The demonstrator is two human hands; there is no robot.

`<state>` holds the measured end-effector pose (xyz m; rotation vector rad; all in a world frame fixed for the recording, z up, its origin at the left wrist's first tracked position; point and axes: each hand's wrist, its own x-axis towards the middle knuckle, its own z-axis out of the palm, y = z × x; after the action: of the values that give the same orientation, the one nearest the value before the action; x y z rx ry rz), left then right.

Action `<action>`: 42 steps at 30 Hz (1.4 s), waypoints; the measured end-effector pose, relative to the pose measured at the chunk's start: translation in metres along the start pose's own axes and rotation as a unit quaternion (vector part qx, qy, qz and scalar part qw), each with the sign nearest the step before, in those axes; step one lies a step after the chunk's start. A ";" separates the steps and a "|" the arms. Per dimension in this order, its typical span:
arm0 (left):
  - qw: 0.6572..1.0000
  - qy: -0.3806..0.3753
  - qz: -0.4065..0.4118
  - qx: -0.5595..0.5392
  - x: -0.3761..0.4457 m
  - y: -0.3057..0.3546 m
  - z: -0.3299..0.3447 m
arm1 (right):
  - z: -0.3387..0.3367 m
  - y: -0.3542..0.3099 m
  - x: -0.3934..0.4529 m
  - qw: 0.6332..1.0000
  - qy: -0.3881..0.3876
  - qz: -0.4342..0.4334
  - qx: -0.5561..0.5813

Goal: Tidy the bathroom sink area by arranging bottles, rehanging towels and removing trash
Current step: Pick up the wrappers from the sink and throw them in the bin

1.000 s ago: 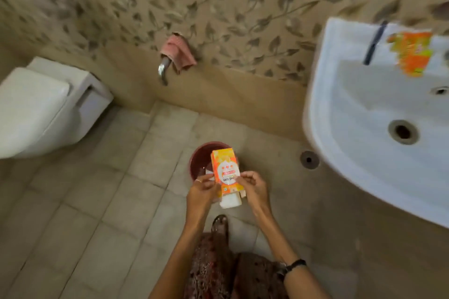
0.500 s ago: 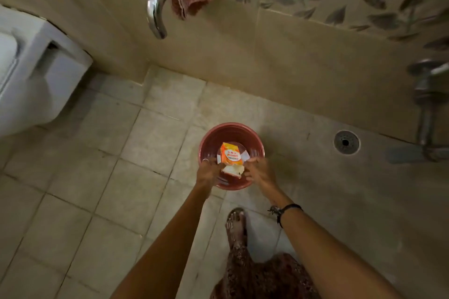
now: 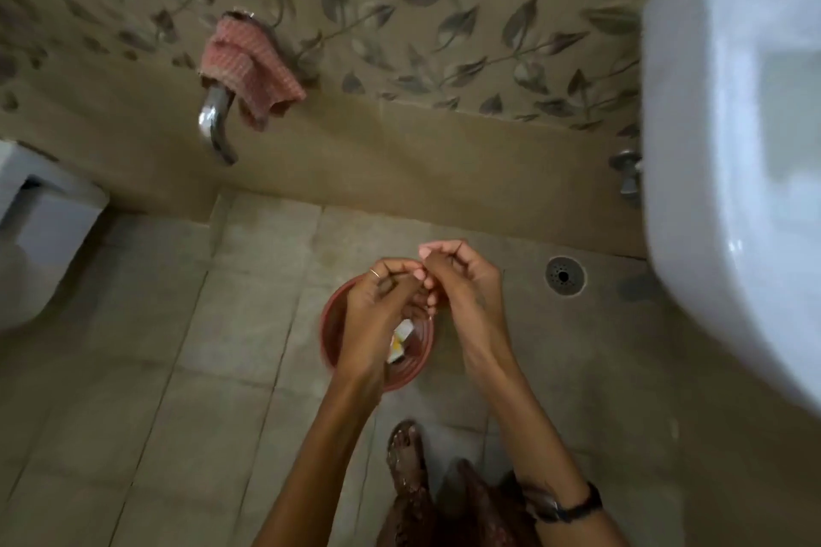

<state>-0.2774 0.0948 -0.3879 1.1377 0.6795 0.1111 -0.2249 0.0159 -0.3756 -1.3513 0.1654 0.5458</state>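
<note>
A round red bin (image 3: 331,324) stands on the tiled floor under my hands. An orange and white wrapper (image 3: 400,340) lies inside it, partly hidden by my left wrist. My left hand (image 3: 377,302) and my right hand (image 3: 457,280) hover above the bin, fingertips touching each other, fingers curled, holding nothing that I can see. A pink checked towel (image 3: 249,71) hangs bunched over a chrome wall tap (image 3: 215,124) at the upper left. The white sink (image 3: 733,147) fills the right edge; its top is out of view.
A white toilet (image 3: 35,235) sits at the left edge. A round floor drain (image 3: 564,275) lies right of the bin, and a chrome valve (image 3: 626,173) is on the wall beside the sink. My sandalled foot (image 3: 406,457) is just behind the bin.
The wrapper was held in both hands over the bin, then lowered in; now it lies in the bin and both hands have risen, empty. The view swung back up.
</note>
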 end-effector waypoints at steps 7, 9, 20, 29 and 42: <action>0.969 -0.191 0.153 0.017 -0.020 0.096 0.151 | -0.082 -0.164 -0.041 0.985 0.049 -0.168 -0.003; 0.958 -0.231 0.167 0.027 -0.028 0.107 0.203 | -0.121 -0.198 -0.046 0.979 0.081 -0.188 -0.003; 0.847 -0.278 0.315 0.326 -0.051 0.061 0.455 | -0.375 -0.287 -0.027 0.901 0.371 -0.220 -0.047; 0.604 -0.223 0.380 0.664 -0.032 0.030 0.560 | -0.449 -0.291 0.050 0.916 0.366 -0.105 -0.129; 0.827 -0.188 0.391 0.358 -0.054 0.050 0.495 | -0.408 -0.287 -0.030 0.807 0.472 -0.261 -0.241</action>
<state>-0.0355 -0.3006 -0.1996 2.0584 -0.1825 0.3329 -0.0383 -0.4153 -0.2034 -1.9861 0.4650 -0.6477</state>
